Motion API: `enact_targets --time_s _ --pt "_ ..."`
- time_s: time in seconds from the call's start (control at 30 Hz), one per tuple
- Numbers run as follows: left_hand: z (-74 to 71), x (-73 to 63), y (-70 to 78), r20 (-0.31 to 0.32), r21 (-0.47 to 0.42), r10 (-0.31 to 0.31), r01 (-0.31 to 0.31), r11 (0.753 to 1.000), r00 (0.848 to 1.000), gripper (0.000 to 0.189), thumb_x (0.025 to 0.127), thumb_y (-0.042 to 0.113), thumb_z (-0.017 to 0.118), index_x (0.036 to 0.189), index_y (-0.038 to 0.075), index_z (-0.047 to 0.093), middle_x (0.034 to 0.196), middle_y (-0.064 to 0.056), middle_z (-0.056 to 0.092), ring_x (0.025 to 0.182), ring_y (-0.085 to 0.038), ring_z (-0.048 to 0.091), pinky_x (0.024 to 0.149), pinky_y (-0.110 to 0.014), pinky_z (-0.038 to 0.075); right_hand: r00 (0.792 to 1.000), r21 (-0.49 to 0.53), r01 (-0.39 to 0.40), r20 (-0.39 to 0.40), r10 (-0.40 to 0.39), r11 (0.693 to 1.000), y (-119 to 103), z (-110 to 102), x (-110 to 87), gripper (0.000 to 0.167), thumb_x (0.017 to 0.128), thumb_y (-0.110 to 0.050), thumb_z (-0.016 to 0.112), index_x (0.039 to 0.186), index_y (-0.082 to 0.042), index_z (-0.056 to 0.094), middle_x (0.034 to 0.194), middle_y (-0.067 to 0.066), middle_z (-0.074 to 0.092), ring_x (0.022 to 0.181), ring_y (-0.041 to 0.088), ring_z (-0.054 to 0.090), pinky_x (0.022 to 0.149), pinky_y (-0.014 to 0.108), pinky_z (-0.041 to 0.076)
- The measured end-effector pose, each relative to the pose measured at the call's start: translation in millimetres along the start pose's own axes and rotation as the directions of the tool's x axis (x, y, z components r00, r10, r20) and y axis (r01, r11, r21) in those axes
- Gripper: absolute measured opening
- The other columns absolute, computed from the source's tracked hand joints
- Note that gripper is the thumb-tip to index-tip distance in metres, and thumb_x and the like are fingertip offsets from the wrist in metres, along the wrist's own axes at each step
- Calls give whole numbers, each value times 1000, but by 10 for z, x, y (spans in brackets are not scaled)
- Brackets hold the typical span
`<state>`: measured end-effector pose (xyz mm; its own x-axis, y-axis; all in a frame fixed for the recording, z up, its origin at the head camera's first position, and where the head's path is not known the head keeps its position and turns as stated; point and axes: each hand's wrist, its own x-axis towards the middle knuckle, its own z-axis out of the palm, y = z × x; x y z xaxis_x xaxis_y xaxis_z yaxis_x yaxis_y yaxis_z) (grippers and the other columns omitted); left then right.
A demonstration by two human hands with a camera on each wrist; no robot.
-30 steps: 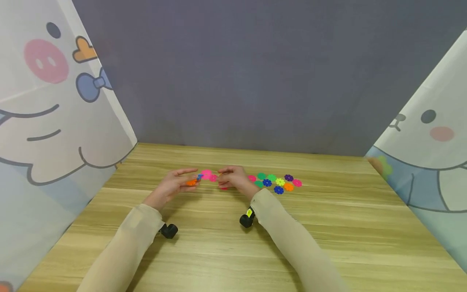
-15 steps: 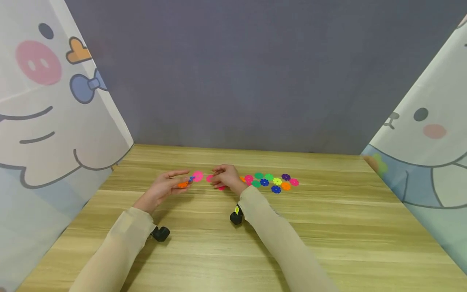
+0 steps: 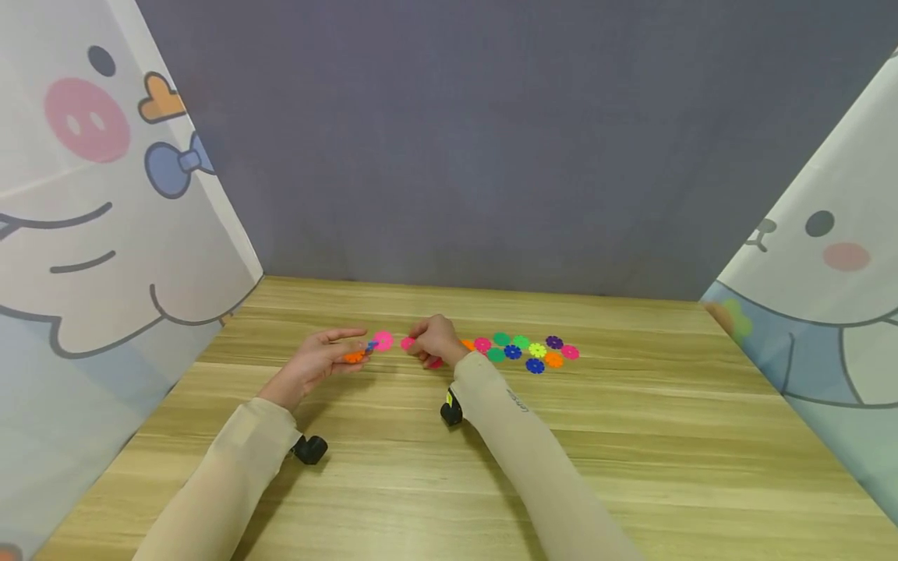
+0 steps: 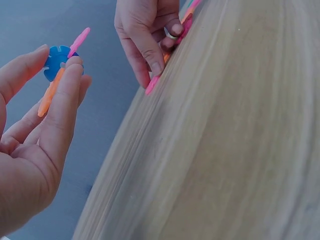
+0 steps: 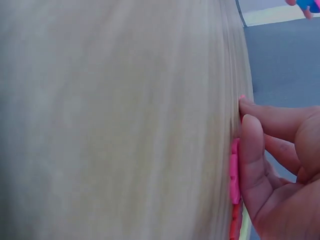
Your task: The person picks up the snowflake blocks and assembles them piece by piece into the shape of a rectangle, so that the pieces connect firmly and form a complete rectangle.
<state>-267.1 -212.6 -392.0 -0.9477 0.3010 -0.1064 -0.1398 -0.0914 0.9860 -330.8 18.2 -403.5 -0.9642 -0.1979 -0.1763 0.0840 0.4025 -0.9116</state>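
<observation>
My left hand [image 3: 316, 362] is raised over the table, pinching a blue notched plastic disc [image 4: 57, 62] between thumb and fingers. Slotted into that disc are a pink disc [image 4: 80, 41] and an orange disc [image 4: 50, 95], standing edge-on in the left wrist view. Down at the tabletop, my right hand [image 3: 436, 340] pinches the edge of another pink notched disc [image 3: 408, 343] with thumb and forefinger. Right under its thumb, a further pink disc [image 5: 234, 172] lies flat in the right wrist view. The right palm partly hides the discs beneath it.
Several loose notched discs lie flat right of my right hand, among them a dark blue one [image 3: 535, 365], a purple one [image 3: 554, 342] and a yellow one [image 3: 537, 351]. A grey panel [image 3: 449, 156] rises behind the wooden table [image 3: 393, 483]; printed cloths flank it.
The right hand has shifted slightly left and its fingertips now close on a pink disc. The left hand has drawn left, away from it, still holding the joined discs.
</observation>
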Motion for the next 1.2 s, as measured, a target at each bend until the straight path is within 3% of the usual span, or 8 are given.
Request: enact_targets --time_s 0.17,0.43,0.53,0.87,1.2 --pt "-3 4 -17 4 -8 -4 4 1000 1000 55 100 1 57 147 -15 32 97 -9 71 91 -21 72 80 -31 58 1000 -59 6 3 -5 998 -11 2 -9 30 77 7 80 106 4 72 55 5 55 40 12 51 38 24 48" --pt "22 44 -46 -16 17 -20 20 1000 1000 54 100 1 58 147 -13 35 103 -13 68 90 -20 72 82 -34 57 998 -89 66 9 -65 994 16 8 -28 30 78 5 81 105 0 69 76 7 65 44 14 54 41 29 52" --pt "44 58 -41 -18 14 -23 23 1000 1000 54 99 1 59 147 -12 36 103 -13 67 90 -20 72 82 -33 57 996 -96 93 10 -92 991 32 10 -17 27 78 6 81 101 -1 68 75 8 66 43 14 55 41 30 52" --pt "87 84 -82 -16 31 -23 24 999 1000 53 99 1 59 146 -11 38 110 -16 64 91 -20 71 84 -34 57 992 85 116 40 -119 990 88 -58 -63 22 82 15 72 102 6 69 73 14 67 54 18 64 52 35 59" --pt "117 128 -131 3 56 -15 15 998 1000 51 100 1 58 145 -12 39 103 -13 70 90 -19 71 84 -35 57 989 144 141 21 -146 979 92 -149 -156 23 85 14 69 107 8 71 82 18 70 56 19 68 57 34 60"
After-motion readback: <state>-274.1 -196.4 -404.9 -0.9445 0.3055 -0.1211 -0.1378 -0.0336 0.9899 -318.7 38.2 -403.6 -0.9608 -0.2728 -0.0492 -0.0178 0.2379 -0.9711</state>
